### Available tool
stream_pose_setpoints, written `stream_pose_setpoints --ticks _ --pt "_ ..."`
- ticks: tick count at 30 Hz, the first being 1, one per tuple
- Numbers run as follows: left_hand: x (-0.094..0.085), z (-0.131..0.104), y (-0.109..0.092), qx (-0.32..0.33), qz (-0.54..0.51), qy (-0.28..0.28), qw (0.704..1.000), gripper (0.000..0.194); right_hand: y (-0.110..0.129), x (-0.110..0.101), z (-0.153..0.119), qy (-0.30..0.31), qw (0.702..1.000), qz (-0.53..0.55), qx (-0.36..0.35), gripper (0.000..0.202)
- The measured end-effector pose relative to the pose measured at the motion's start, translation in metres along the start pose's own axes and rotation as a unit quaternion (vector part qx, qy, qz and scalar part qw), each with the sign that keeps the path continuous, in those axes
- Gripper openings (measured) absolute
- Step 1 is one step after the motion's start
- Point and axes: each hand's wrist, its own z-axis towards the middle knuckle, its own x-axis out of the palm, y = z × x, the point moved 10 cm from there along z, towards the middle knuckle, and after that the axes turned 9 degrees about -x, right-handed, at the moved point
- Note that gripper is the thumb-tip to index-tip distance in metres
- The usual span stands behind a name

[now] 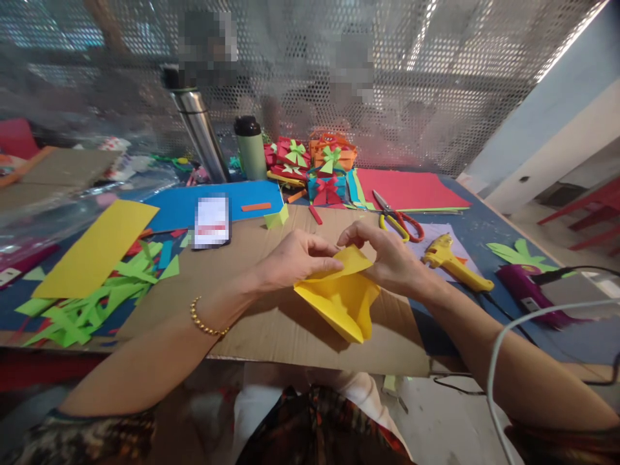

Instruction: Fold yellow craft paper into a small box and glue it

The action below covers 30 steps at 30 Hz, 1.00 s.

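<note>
A folded yellow paper piece (339, 303) with an open, box-like hollow is held between both hands above the brown cardboard (271, 336). My left hand (303, 258) pinches its upper left edge, thumb on top. My right hand (387, 255) grips its upper right side, with some fingers hidden behind the paper. The fingertips of both hands nearly meet at the top edge. Red-and-yellow scissors (400, 223) and a yellow glue gun (453, 261) lie to the right of my hands.
Green paper strips (106, 290) and a yellow sheet (97, 248) lie left, near a phone (212, 221). Behind stand a steel flask (201, 132), a green bottle (252, 152) and small paper boxes with bows (327, 187). A white cable (494, 368) crosses my right forearm.
</note>
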Motion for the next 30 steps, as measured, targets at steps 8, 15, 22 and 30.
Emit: stream_pose_setpoints --ticks 8,15,22,30 --pt "0.0 -0.001 -0.003 0.068 0.068 -0.014 0.995 0.017 -0.014 0.004 0.001 0.017 0.997 0.065 0.048 0.011" --pt "0.005 -0.002 0.0 0.046 0.035 0.012 0.998 0.022 -0.01 -0.001 0.0 -0.015 0.999 0.029 0.012 0.012" --pt "0.003 0.003 0.002 0.039 0.039 0.009 0.998 0.026 -0.007 -0.004 -0.001 -0.051 0.998 -0.014 -0.027 0.021" --pt "0.006 0.004 -0.001 0.056 0.064 0.026 0.996 0.03 0.001 -0.001 0.0 -0.048 0.995 -0.033 -0.083 0.014"
